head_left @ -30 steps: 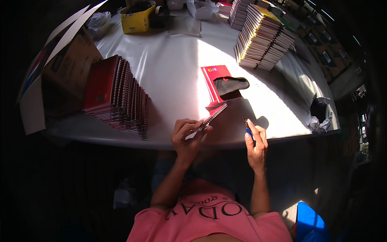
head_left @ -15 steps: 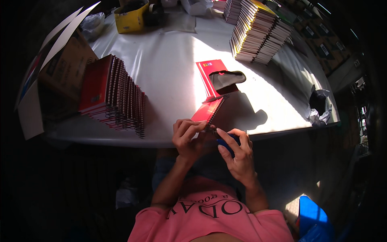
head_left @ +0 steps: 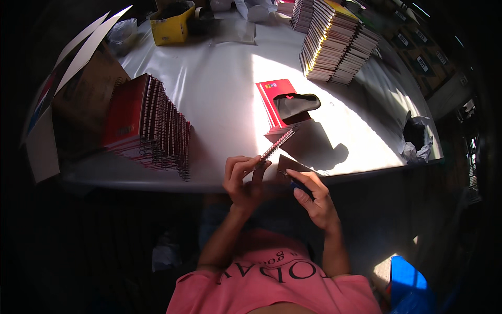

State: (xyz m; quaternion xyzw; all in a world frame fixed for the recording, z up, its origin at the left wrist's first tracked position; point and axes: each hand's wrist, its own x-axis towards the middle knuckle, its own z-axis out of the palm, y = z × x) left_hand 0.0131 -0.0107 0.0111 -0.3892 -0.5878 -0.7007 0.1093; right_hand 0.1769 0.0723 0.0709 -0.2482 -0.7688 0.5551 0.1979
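My left hand (head_left: 243, 180) is closed on a spiral notebook (head_left: 276, 146) near the lower end of its wire coil. The notebook is tilted up on edge over the table's front, coil uppermost, its brown back board facing right. My right hand (head_left: 316, 201) grips a small tool with blue handles, probably pliers (head_left: 299, 186). Its dark metal tip points toward the notebook, just right of the coil; whether they touch I cannot tell. Behind the held notebook lies a short stack of red notebooks (head_left: 267, 99), partly covered by a dark-edged greyish piece (head_left: 295, 106) I cannot identify.
A tall stack of red spiral notebooks (head_left: 125, 112) stands at left, beside an open cardboard box (head_left: 86, 97). More stacked notebooks (head_left: 334, 47) rise at the back right. A yellow container (head_left: 170, 30) sits at the far edge, a crumpled bag (head_left: 415, 141) at the right edge.
The notebook has turned from red cover up to standing on edge, its coil now uppermost. My right hand with the blue-handled tool has shifted slightly right and down, away from the coil.
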